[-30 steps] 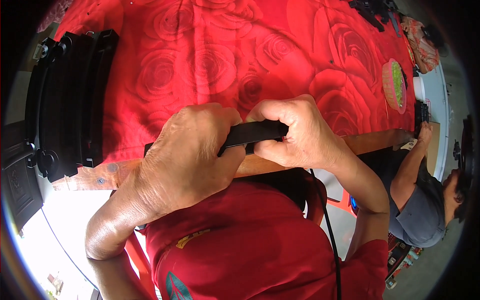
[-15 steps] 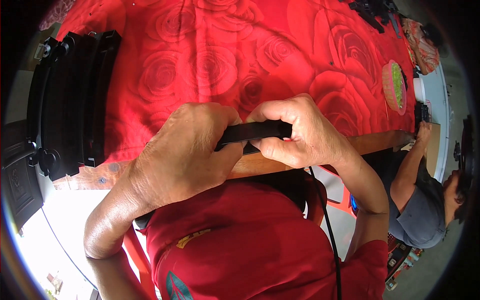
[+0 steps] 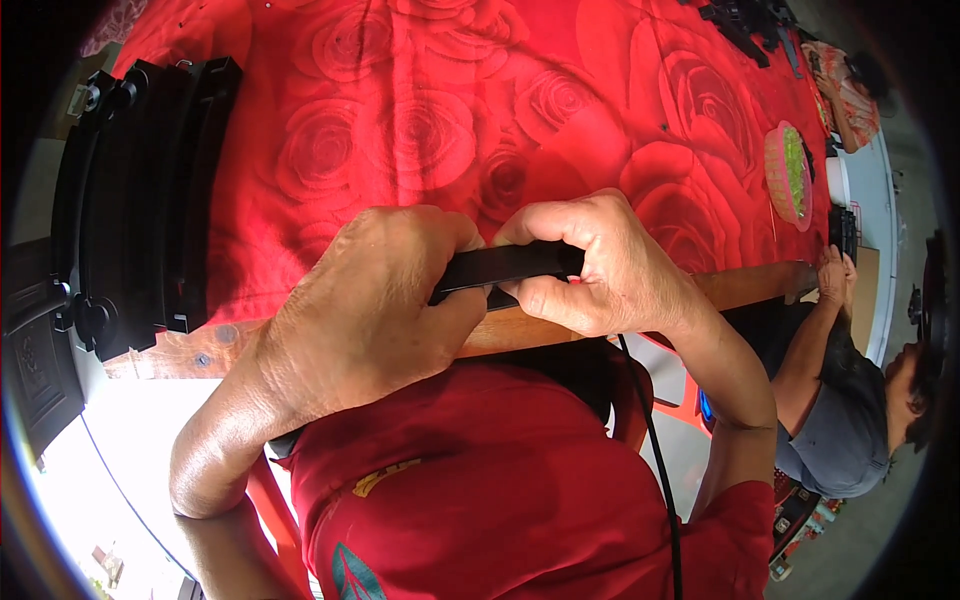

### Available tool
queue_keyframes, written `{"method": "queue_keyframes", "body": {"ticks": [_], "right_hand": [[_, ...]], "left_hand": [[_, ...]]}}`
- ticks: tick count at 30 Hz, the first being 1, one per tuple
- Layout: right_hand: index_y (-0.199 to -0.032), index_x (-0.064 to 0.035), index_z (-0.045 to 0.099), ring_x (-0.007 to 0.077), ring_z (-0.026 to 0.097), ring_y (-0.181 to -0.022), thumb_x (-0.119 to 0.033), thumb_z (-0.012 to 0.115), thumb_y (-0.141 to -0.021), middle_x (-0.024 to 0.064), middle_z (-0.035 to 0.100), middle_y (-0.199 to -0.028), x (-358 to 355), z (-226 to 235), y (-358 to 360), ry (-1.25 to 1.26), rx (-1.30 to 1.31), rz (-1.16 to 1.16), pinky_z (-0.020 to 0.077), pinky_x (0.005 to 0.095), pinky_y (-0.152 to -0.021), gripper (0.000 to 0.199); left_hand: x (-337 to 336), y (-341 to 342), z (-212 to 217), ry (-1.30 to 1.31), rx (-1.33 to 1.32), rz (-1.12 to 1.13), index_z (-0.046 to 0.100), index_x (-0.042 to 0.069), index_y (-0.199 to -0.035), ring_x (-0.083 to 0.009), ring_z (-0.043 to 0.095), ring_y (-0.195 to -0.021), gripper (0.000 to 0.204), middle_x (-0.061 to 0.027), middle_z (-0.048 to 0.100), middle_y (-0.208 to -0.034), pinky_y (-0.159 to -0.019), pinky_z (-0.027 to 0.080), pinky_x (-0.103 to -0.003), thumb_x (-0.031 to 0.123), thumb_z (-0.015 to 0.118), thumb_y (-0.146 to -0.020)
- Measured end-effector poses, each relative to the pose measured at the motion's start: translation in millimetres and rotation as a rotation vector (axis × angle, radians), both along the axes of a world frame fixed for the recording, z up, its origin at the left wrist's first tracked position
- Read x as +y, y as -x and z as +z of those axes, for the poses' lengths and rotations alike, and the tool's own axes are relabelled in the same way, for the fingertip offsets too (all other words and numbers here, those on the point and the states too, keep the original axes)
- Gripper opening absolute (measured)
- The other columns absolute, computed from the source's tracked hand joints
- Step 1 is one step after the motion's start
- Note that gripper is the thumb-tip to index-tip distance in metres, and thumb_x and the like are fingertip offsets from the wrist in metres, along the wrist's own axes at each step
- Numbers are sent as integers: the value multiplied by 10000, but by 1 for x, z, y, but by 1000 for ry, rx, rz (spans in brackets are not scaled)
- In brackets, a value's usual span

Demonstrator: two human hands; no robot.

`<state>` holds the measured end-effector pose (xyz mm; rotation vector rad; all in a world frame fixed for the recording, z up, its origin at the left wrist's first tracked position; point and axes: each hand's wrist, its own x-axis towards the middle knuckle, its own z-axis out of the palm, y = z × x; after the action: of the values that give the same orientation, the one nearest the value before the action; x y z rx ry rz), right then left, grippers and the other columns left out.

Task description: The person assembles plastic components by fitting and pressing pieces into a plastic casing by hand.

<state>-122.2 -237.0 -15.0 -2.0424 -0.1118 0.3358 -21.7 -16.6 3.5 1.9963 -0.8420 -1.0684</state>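
Observation:
A long black plastic strip (image 3: 505,268) runs level above the table's near wooden edge (image 3: 520,330). My left hand (image 3: 365,310) wraps over its left part, and the strip's lower end shows below my wrist near my red shirt. My right hand (image 3: 600,265) pinches the strip's right end, thumb underneath and fingers curled over the top. The two hands almost touch. Beneath them lies a red rose-patterned tablecloth (image 3: 450,110).
A stack of black plastic frames (image 3: 140,200) lies on the left of the table. More black parts (image 3: 745,20) and a green-and-pink round basket (image 3: 788,172) sit at the far right. Another person in a grey shirt (image 3: 850,410) works at the right. A black cable (image 3: 655,450) hangs by my right arm.
Both hands and the strip shifted slightly; the right hand's grip slid a little along the strip's right end. Nothing was released.

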Motion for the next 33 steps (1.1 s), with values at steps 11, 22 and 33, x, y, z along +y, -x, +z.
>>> {"method": "queue_keyframes", "body": {"ticks": [11, 22, 33], "right_hand": [[-959, 39, 740, 134, 731, -772, -88, 720, -776, 93, 765, -821, 9, 0, -1, 75, 56, 13, 579, 305, -718, 223], [-937, 17, 725, 120, 671, -667, -79, 728, -753, 73, 706, -750, 17, -6, 1, 132, -136, 30, 547, 296, -631, 208], [-917, 17, 725, 114, 699, -715, -82, 717, -778, 74, 727, -777, 12, -1, -4, 122, -50, 45, 540, 278, -641, 171]], "left_hand": [[7, 2, -2, 41, -56, 18, 748, -57, -1016, -262, 705, -729, 276, -183, 704, -802, -685, 535, -393, 71, 663, -786], [17, 6, -12, 168, -164, -13, 738, -56, -1009, -306, 723, -771, 249, -201, 713, -847, -723, 550, -408, 53, 680, -792], [15, 3, -11, 142, -98, 6, 741, -51, -1017, -280, 716, -754, 230, -182, 710, -831, -703, 539, -385, 59, 675, -826]]}}
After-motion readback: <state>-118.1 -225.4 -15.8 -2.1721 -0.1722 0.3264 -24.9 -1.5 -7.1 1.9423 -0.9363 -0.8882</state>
